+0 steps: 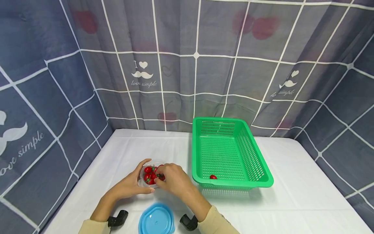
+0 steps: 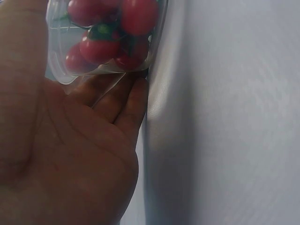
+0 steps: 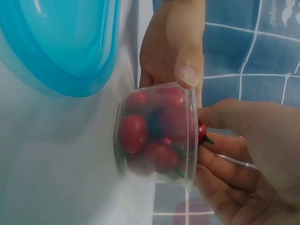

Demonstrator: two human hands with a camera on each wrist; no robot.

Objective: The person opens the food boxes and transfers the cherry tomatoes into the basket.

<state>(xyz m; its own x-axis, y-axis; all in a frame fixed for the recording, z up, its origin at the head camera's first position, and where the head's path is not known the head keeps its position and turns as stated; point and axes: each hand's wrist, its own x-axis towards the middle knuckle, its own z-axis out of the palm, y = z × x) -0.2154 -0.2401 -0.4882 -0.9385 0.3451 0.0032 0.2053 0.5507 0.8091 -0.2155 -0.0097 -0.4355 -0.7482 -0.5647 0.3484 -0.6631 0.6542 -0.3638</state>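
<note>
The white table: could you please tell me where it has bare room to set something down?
The white table is bare right of the green basket, and behind the clear container, up to the back curtain. It is crowded around that container, between the left hand and right hand, and in front, where the blue lid lies.

On the table [image 1: 295, 169] before me stood tub [image 3: 190, 147], tomatoes [image 3: 133, 133] inside, my left hand [image 1: 128, 186] at its left, right hand [image 1: 174, 180] at its right; lid [image 1: 156, 220] nearer me; basket [image 1: 233, 184] rightward, single tomato [image 1: 213, 177] in its near end; curtain [image 1: 181, 74] behind.
</note>
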